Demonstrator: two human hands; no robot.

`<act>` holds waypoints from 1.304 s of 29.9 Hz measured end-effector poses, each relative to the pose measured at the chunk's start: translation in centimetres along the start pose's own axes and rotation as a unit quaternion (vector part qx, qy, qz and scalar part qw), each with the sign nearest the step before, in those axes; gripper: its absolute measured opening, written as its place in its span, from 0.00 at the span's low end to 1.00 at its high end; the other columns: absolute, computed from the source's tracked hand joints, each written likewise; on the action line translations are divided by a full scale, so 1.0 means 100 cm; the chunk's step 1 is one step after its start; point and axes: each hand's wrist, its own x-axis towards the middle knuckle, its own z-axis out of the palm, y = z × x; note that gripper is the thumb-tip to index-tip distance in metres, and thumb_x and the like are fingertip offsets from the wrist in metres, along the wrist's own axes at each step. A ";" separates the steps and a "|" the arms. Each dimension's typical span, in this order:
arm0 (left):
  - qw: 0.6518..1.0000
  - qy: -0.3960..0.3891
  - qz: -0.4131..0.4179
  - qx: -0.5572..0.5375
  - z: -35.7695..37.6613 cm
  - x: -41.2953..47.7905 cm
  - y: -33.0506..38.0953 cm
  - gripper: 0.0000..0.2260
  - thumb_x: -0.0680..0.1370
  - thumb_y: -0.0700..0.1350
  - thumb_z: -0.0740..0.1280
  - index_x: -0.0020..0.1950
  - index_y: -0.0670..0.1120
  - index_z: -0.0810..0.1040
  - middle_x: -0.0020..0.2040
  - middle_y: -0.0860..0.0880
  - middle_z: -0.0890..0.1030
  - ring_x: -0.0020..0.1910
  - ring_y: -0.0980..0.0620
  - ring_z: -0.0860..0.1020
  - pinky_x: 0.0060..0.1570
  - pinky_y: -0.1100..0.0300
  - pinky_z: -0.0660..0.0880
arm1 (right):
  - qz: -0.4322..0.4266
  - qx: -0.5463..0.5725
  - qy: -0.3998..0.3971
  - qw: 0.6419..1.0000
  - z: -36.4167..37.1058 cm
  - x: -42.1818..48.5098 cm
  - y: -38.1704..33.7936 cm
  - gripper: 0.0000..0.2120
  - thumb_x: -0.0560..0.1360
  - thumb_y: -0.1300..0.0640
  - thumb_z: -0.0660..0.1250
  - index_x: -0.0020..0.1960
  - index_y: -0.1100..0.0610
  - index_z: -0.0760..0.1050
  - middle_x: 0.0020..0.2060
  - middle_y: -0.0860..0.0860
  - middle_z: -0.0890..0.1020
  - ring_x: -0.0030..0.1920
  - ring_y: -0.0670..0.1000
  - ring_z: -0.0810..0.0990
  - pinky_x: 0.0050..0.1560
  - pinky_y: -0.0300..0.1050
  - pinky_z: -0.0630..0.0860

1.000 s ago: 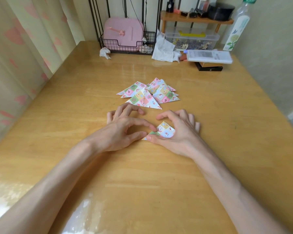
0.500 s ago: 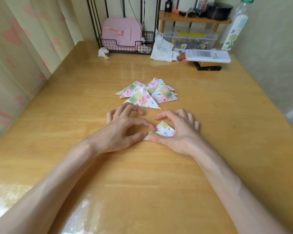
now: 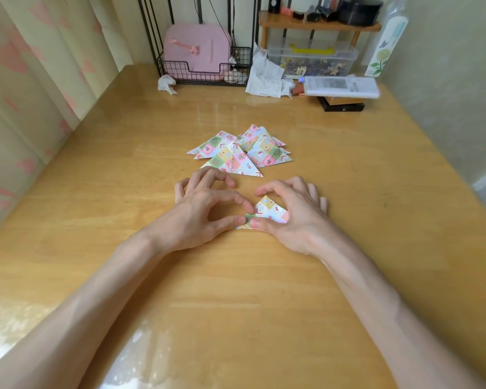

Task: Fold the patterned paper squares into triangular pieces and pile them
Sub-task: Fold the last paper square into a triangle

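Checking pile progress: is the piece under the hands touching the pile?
Apart. The head view shows a strip of bare table between the piece and the pile.

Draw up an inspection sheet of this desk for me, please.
Surface: glossy wooden table.
Job's things: one patterned paper piece under the hands; pile of folded triangles just beyond, apart from it.
Clutter: pink case in a wire basket, crumpled tissues, clear box, bottle along the far edge.
Hands: left hand and right hand both pinch the piece.
Cables: dark cords hang behind the basket.
Surroundings: curtain left, wall right.
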 end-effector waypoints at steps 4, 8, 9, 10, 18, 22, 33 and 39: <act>1.000 0.020 -0.005 -0.008 0.003 0.000 0.001 0.17 0.74 0.72 0.59 0.56 0.70 0.79 0.62 0.61 0.67 0.74 0.59 0.57 0.72 0.46 0.52 | -0.003 0.010 -0.001 1.000 -0.002 0.000 0.001 0.25 0.70 0.37 0.75 0.64 0.36 0.72 0.61 0.40 0.68 0.66 0.46 0.62 0.59 0.42 0.55; 1.000 0.024 -0.006 0.009 0.005 0.001 0.002 0.16 0.72 0.72 0.63 0.55 0.70 0.79 0.62 0.61 0.67 0.74 0.56 0.57 0.72 0.45 0.52 | -0.008 0.002 0.026 1.000 -0.004 -0.005 0.006 0.31 0.67 0.33 0.76 0.66 0.37 0.71 0.62 0.41 0.68 0.67 0.46 0.62 0.60 0.43 0.57; 1.000 0.024 -0.007 0.007 0.005 0.002 0.002 0.16 0.72 0.72 0.63 0.55 0.69 0.79 0.62 0.61 0.67 0.74 0.56 0.57 0.72 0.45 0.52 | -0.011 -0.012 0.043 0.999 -0.004 -0.006 0.008 0.32 0.66 0.32 0.75 0.67 0.36 0.70 0.63 0.41 0.67 0.68 0.46 0.61 0.61 0.43 0.57; 1.000 0.023 -0.007 0.005 0.005 0.002 0.002 0.16 0.72 0.72 0.63 0.55 0.69 0.79 0.62 0.61 0.67 0.74 0.56 0.57 0.72 0.45 0.53 | -0.011 -0.021 0.052 0.998 -0.003 -0.008 0.009 0.34 0.66 0.30 0.74 0.68 0.36 0.69 0.64 0.41 0.66 0.69 0.46 0.60 0.62 0.43 0.56; 0.998 -0.010 0.034 0.059 0.005 0.000 0.003 0.17 0.80 0.66 0.57 0.69 0.73 0.71 0.73 0.63 0.63 0.77 0.56 0.54 0.73 0.41 0.54 | 0.004 -0.044 0.042 0.998 -0.004 -0.008 0.012 0.41 0.65 0.26 0.70 0.74 0.36 0.65 0.68 0.41 0.64 0.72 0.46 0.57 0.62 0.40 0.51; 0.989 -0.033 0.082 0.118 0.003 -0.003 0.003 0.19 0.85 0.59 0.51 0.75 0.69 0.66 0.78 0.62 0.60 0.79 0.53 0.55 0.72 0.40 0.57 | 0.019 -0.053 0.057 0.997 -0.005 -0.008 0.013 0.43 0.62 0.23 0.69 0.74 0.36 0.65 0.68 0.42 0.63 0.74 0.45 0.56 0.69 0.45 0.53; 0.979 -0.034 0.104 0.174 0.003 -0.002 0.007 0.21 0.84 0.53 0.52 0.77 0.68 0.64 0.79 0.61 0.61 0.79 0.54 0.56 0.73 0.43 0.55 | 0.022 -0.021 0.037 0.999 -0.009 -0.008 0.018 0.41 0.66 0.27 0.70 0.75 0.38 0.64 0.71 0.40 0.63 0.75 0.43 0.56 0.72 0.43 0.50; 0.982 -0.037 0.099 0.156 0.006 -0.003 0.003 0.20 0.85 0.53 0.51 0.77 0.68 0.63 0.79 0.62 0.60 0.79 0.55 0.55 0.74 0.45 0.54 | 0.010 -0.021 0.038 0.999 -0.008 -0.009 0.021 0.40 0.68 0.29 0.71 0.76 0.37 0.63 0.71 0.39 0.63 0.75 0.42 0.56 0.73 0.44 0.49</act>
